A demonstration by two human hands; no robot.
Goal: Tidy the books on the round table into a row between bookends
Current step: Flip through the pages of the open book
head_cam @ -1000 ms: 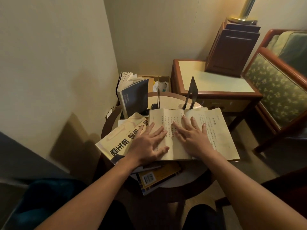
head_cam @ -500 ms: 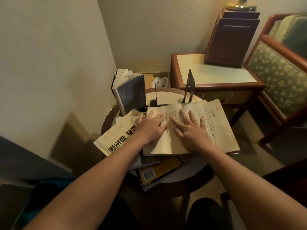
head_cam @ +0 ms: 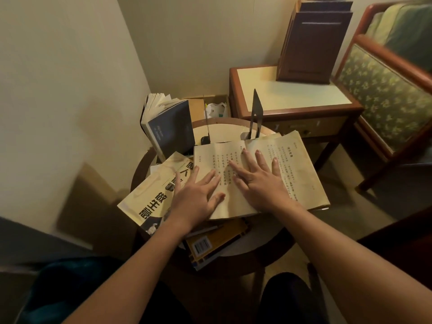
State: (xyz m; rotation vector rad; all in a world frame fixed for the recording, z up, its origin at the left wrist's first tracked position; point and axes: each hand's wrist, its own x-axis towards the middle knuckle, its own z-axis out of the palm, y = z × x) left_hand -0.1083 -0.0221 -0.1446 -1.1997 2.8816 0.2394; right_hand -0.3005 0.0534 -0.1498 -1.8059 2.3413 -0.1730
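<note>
A small round table [head_cam: 268, 244] stands in a room corner, cream walls to the left and behind, a square side table [head_cam: 287, 94] just behind it and a green patterned armchair [head_cam: 385, 94] to the right. An open book [head_cam: 285, 160] with yellowed pages lies flat across the tabletop, its right edge overhanging the rim. The left hand [head_cam: 198, 197] rests palm down on its left page, fingers spread and gripping nothing; the right hand [head_cam: 259, 181] presses flat near the spine, fingers also splayed. Left of it lies a cream-covered book [head_cam: 152, 197] with large black characters, and a yellow book [head_cam: 215, 244] pokes out underneath. A dark blue book [head_cam: 170, 127] stands upright at the back left, pages fanned. Two thin metal bookends [head_cam: 256, 118] rise behind the open book, bare tabletop between them
</note>
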